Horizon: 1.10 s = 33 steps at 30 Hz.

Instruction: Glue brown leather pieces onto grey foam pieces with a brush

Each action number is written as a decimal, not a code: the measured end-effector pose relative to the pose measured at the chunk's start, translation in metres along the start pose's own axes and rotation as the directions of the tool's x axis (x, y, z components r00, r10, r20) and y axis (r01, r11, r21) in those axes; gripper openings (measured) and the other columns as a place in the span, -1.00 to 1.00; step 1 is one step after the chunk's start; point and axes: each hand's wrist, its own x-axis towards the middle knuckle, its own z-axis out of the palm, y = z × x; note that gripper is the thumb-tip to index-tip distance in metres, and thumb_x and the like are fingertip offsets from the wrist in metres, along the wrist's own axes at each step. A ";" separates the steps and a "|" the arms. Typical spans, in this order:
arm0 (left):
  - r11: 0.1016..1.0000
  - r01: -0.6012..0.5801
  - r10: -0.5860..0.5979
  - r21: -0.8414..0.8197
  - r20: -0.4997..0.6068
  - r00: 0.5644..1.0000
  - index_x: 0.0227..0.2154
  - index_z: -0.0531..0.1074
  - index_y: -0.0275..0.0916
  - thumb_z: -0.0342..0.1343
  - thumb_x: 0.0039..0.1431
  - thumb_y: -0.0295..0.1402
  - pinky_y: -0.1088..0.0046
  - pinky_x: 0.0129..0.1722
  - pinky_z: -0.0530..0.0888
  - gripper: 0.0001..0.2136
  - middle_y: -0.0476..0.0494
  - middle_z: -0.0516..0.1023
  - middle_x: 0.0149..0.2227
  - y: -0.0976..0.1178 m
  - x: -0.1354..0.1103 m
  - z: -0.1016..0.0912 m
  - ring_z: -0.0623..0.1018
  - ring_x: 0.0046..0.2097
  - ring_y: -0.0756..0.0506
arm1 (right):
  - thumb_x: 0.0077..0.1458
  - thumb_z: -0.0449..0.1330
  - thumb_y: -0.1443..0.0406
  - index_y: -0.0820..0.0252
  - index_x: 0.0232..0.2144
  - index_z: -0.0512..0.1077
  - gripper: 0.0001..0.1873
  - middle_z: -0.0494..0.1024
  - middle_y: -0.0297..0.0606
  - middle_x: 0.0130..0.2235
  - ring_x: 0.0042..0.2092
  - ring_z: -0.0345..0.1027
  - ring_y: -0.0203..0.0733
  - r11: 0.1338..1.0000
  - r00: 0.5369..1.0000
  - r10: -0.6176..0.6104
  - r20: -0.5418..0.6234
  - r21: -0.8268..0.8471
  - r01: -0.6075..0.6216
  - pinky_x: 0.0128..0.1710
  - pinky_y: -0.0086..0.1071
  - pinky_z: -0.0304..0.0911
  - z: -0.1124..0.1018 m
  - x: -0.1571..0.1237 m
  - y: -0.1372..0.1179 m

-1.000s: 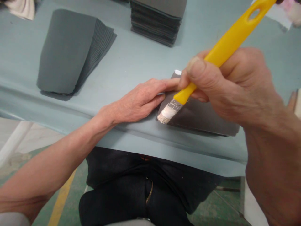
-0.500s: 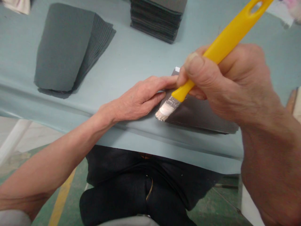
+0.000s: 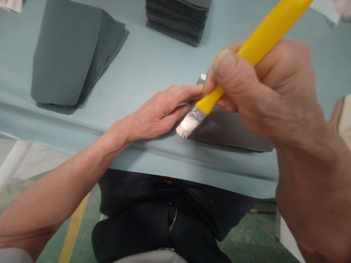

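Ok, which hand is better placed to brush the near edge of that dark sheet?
Right. The right hand grips the yellow brush, bristles at the near left corner of the dark sheet; the left hand lies flat on it.

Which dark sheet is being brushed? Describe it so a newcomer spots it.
On the grey-blue table, look at the near edge. A dark sheet lies there under the left hand, with the right hand holding a yellow brush against its corner. The fanned pile and the stack sit farther back, untouched.
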 end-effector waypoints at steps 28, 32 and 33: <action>0.997 -0.045 0.047 0.063 -0.031 0.998 0.38 0.32 -0.11 -0.12 0.63 -0.14 0.16 0.47 0.40 -0.59 -0.11 0.53 0.36 -0.004 -0.001 0.000 0.51 0.39 -0.19 | 0.48 0.18 0.28 0.01 -0.56 0.41 -0.53 0.27 -0.38 -0.56 -0.51 0.14 -0.29 0.990 0.988 0.143 0.050 0.002 -0.144 -0.47 -0.28 0.11 -0.012 -0.009 0.005; 0.999 -0.023 0.025 0.047 -0.042 0.999 0.36 0.35 -0.06 -0.07 0.60 -0.15 0.16 0.48 0.39 -0.60 -0.06 0.54 0.37 -0.003 -0.002 0.000 0.50 0.41 -0.18 | 0.45 0.19 0.29 -0.03 -0.53 0.46 -0.58 0.30 -0.37 -0.56 -0.49 0.23 -0.28 0.990 0.990 0.133 0.053 0.041 -0.136 -0.44 -0.31 0.17 -0.017 -0.013 0.010; 0.999 -0.014 0.016 0.048 -0.047 0.999 0.36 0.36 -0.05 -0.06 0.59 -0.18 0.18 0.48 0.39 -0.61 -0.04 0.54 0.36 -0.002 -0.002 0.000 0.50 0.41 -0.17 | 0.44 0.18 0.28 -0.04 -0.52 0.47 -0.58 0.31 -0.36 -0.56 -0.48 0.25 -0.27 0.990 0.990 0.133 0.054 0.037 -0.135 -0.44 -0.31 0.18 -0.018 -0.014 0.012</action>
